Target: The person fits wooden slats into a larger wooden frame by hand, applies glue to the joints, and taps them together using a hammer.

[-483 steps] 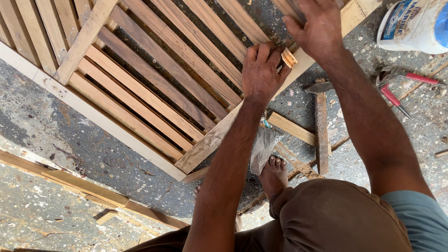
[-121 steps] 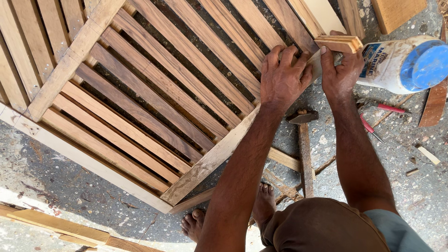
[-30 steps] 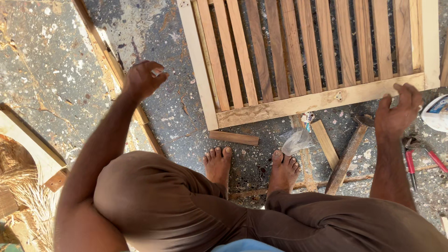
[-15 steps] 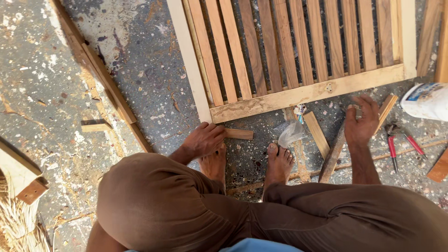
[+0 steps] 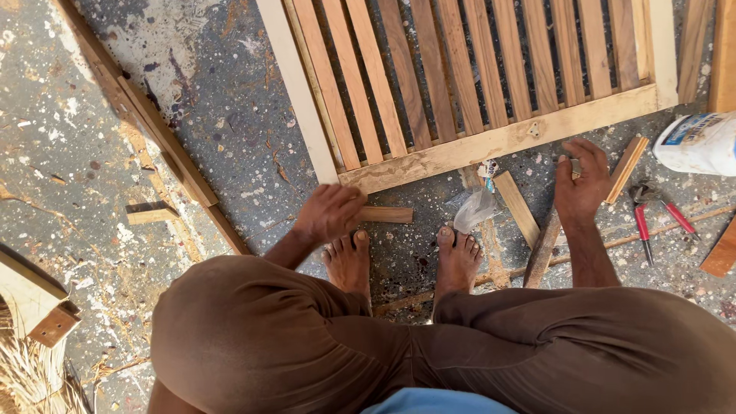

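Underfoot, paint-speckled concrete floor [image 5: 230, 115]; slatted wooden frame [image 5: 491, 142] lying flat.

I see the left hand [image 5: 331, 213] closed over a short wooden block [image 5: 386, 215] just near of the slatted frame [image 5: 498, 142]. The right hand [image 5: 580, 184] rests on a hammer [image 5: 546, 241], with red pliers [image 5: 652, 222] lying to its right.

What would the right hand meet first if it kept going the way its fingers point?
Probably the slatted wooden frame: the right hand points up the picture toward its bottom rail, with only bare floor visible between.
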